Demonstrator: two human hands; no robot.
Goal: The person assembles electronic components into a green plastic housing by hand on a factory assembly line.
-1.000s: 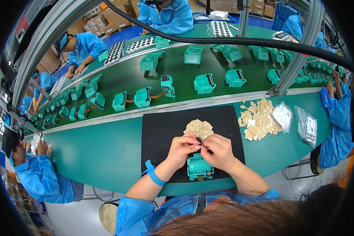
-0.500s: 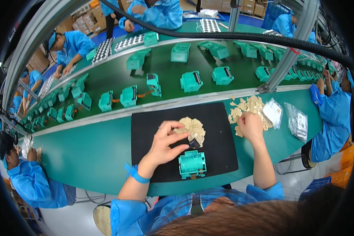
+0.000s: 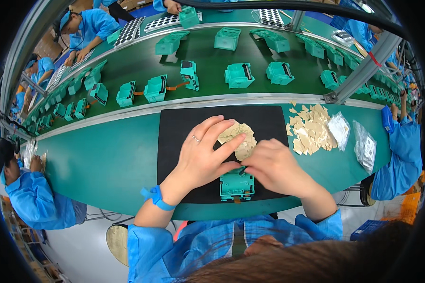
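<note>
Over the upper edge of a teal plastic housing [image 3: 236, 183] on the black mat, my two hands meet. My left hand [image 3: 204, 151] is curled, its thumb tip at that edge and its other fingers over a clump of beige flakes [image 3: 244, 147]. My right hand [image 3: 277, 167] is closed, its thumb and fingertips pressed together beside the left thumb. Whatever lies between the fingertips is hidden. The housing lies with its hollow side up, and a brown tab shows at its near edge.
Beige scraps [image 3: 312, 129] lie right of the black mat [image 3: 174, 123], beside a white packet [image 3: 338, 131] and a clear bag [image 3: 364, 147]. Beyond the table edge, teal housings [image 3: 239, 75] stand on a green conveyor [image 3: 203, 96]. A metal post [image 3: 359, 73] rises at right. Co-workers [image 3: 38, 198] sit around.
My right hand has come left from the beige scraps to meet my left hand at the housing. The small black part seen by my left thumb earlier is now hidden. The view has shifted slightly.
</note>
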